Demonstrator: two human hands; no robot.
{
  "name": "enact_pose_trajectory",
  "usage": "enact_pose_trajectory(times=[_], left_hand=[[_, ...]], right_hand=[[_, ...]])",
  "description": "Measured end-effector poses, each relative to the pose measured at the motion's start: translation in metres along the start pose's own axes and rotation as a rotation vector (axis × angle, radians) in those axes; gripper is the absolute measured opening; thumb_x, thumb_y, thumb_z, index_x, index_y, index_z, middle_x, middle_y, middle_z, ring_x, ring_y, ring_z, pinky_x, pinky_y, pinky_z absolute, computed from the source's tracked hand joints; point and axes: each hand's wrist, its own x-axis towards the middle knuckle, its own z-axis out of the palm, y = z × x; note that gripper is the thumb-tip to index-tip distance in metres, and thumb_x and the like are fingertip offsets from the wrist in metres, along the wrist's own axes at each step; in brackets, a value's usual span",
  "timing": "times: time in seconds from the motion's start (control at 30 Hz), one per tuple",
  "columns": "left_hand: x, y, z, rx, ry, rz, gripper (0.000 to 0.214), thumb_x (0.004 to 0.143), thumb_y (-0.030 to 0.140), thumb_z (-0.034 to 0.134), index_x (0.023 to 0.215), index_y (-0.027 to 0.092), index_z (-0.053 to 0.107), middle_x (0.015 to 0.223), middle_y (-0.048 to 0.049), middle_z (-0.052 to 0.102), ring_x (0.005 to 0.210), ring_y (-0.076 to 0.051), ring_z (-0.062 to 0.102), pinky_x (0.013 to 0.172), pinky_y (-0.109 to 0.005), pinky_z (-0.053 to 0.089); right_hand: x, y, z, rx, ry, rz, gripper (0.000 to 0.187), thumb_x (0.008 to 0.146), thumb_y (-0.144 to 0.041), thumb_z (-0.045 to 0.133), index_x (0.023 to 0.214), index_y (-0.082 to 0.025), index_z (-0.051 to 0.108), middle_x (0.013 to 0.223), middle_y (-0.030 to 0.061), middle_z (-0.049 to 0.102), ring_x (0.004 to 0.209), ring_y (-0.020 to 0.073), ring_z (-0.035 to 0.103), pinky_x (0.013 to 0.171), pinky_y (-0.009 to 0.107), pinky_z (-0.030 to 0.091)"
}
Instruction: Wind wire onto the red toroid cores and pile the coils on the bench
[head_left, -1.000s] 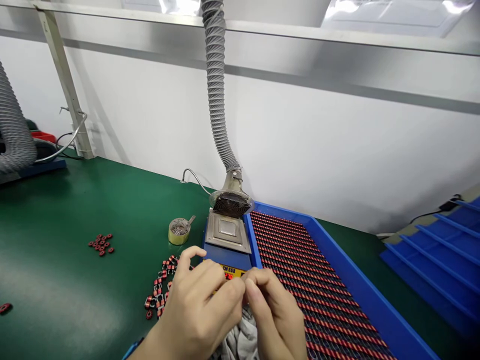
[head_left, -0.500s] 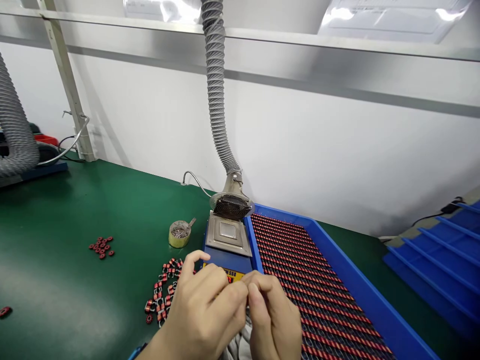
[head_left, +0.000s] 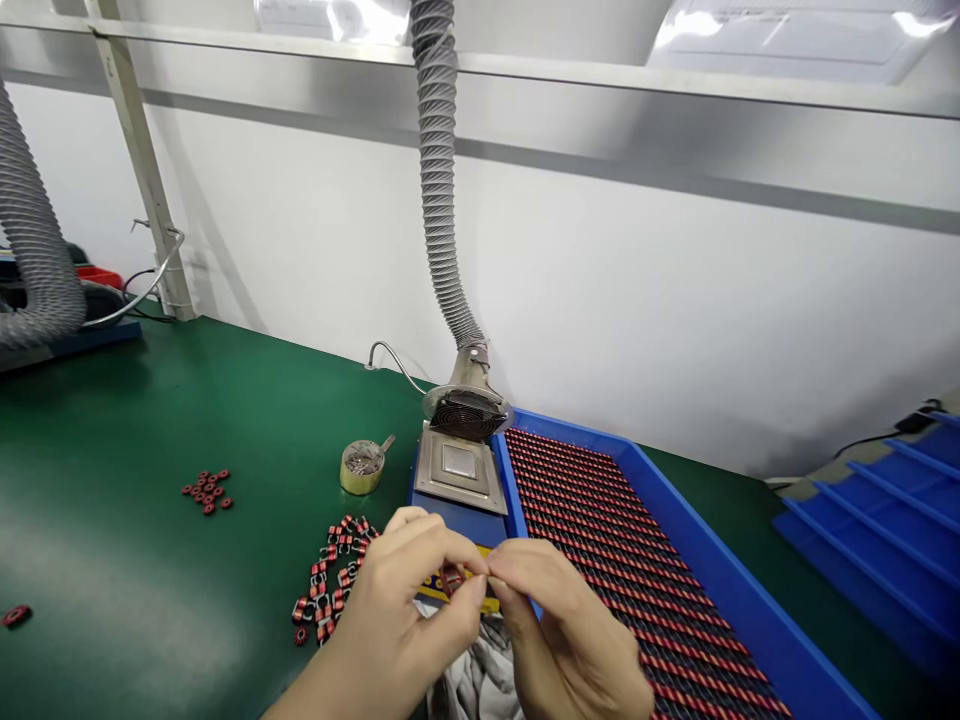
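Observation:
My left hand (head_left: 420, 600) is closed, thumb and fingers pinched around a small red wire-wound coil (head_left: 451, 579), partly hidden by the fingers. Its fingertips meet those of my right hand (head_left: 570, 630), which is also pinched; whatever sits between the right fingertips is too small to make out. Both hands are held in front of a blue solder pot (head_left: 461, 520) with a square metal top. Left of my left hand lies a pile of red and black coils with bare wire ends (head_left: 330, 570). Beneath the hands a white crumpled cloth (head_left: 487, 675) shows.
On the right, a long blue tray (head_left: 720, 560) is filled with rows of red coils. A ribbed exhaust hose (head_left: 442, 200) hangs over the solder pot. A small round tin (head_left: 361, 468), a cluster of red rings (head_left: 208, 492) and blue stacked trays (head_left: 877, 560) stand around.
My hands have turned and the fingers opened out slightly, bringing the red coil into sight. The right hand has shifted a little right and down. The whole view has moved slightly.

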Motion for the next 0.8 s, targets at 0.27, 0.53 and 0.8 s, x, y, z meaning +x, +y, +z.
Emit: enact_pose_trajectory(times=[0.27,0.53,0.8], left_hand=[[-0.004,-0.002,0.004,0.299,0.099,0.244,0.020,0.086,0.003,0.052,0.077,0.018,0.061,0.060,0.0054,0.062,0.052,-0.009,0.054,0.084,-0.033,0.042],[0.003,0.001,-0.006,-0.119,-0.042,-0.186,0.018,0.081,0.009,0.054,0.067,0.019,0.061,0.060,0.0041,0.059,0.058,-0.011,0.054,0.057,-0.019,0.042],[-0.001,0.000,0.005,0.311,0.052,0.226,0.024,0.088,0.004,0.050,0.073,0.019,0.061,0.059,0.0058,0.061,0.052,-0.009,0.054,0.089,-0.034,0.042]], right_hand=[[-0.004,0.000,0.000,0.529,0.019,0.575,0.035,0.099,-0.035,0.054,0.069,-0.021,0.063,0.056,-0.0027,0.055,0.052,0.0138,0.049,0.050,0.024,0.043],[0.001,-0.001,0.001,0.143,0.021,0.109,0.043,0.083,0.006,0.064,0.109,-0.027,0.074,0.090,0.0002,0.075,0.080,0.0176,0.068,0.072,0.028,0.054],[-0.004,-0.004,0.000,0.058,-0.013,0.358,0.020,0.099,-0.016,0.049,0.084,-0.022,0.061,0.074,-0.0006,0.057,0.067,0.0152,0.055,0.064,0.027,0.045]])
